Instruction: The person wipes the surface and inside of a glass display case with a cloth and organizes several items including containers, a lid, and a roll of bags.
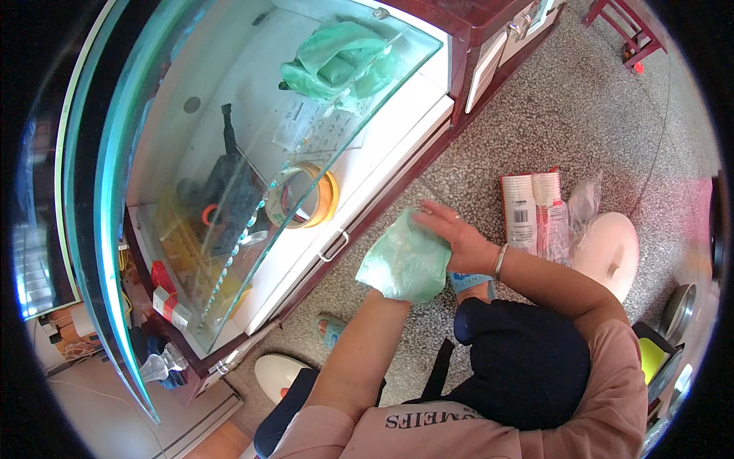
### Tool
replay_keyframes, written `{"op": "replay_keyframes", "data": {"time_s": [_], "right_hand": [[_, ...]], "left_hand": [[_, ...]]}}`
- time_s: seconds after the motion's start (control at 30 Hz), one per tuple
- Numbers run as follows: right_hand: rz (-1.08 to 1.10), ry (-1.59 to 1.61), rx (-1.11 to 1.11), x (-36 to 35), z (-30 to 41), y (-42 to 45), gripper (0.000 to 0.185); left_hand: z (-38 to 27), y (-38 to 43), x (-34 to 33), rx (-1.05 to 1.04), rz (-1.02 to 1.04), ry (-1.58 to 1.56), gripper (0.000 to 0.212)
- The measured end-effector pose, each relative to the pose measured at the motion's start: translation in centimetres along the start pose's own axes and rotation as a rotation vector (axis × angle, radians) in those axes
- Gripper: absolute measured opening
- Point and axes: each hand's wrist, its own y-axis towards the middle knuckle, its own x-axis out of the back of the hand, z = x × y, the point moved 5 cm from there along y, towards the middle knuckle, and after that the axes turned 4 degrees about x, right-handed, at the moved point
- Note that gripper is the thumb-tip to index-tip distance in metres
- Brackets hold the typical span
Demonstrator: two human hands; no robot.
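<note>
A thin green plastic bag covers my left hand down to the wrist, above my left forearm. The bag hides the fingers, so their pose does not show. At the bag's upper right edge is my right hand, a bangle on its wrist. Its fingers lie against the plastic; the thumb is not clearly seen. Left of the hands, on the white cabinet top, stands a roll of yellowish tape under a tilted glass panel. Another green plastic bag lies crumpled farther back beneath the glass.
Packs of paper cups and a pale round lid are on the speckled floor at right. A white drawer handle sticks out near the bag. A red wooden stool stands at the upper right. A large screen is at far left.
</note>
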Motion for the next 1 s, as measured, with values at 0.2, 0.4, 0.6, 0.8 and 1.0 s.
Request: {"op": "replay_keyframes", "data": {"time_s": [0.2, 0.4, 0.6, 0.8, 1.0], "right_hand": [[-0.231, 0.268, -0.36, 0.2, -3.6, -1.4, 0.07], [-0.208, 0.264, -0.522, -0.1, -4.1, -1.8, 0.041], [-0.328, 1.089, -0.764, -0.1, -5.7, -1.9, 0.027], [-0.194, 0.864, -0.612, 0.9, -3.9, -1.5, 0.03], [-0.16, 0.866, -0.897, 1.1, -5.1, -1.9, 0.033]], "left_hand": [[-0.6, 2.2, 2.3, 0.1, 0.031, 0.08, 0.055], [-2.5, 3.3, 3.0, -0.389, 0.148, 0.423, 0.039], [-3.1, 2.3, -0.6, -0.259, -0.016, 0.221, 0.031], [-3.7, 1.6, 0.3, -0.199, -0.449, 0.787, 0.031], [-3.1, 0.6, -1.2, -0.204, -0.165, 0.854, 0.036]]}}
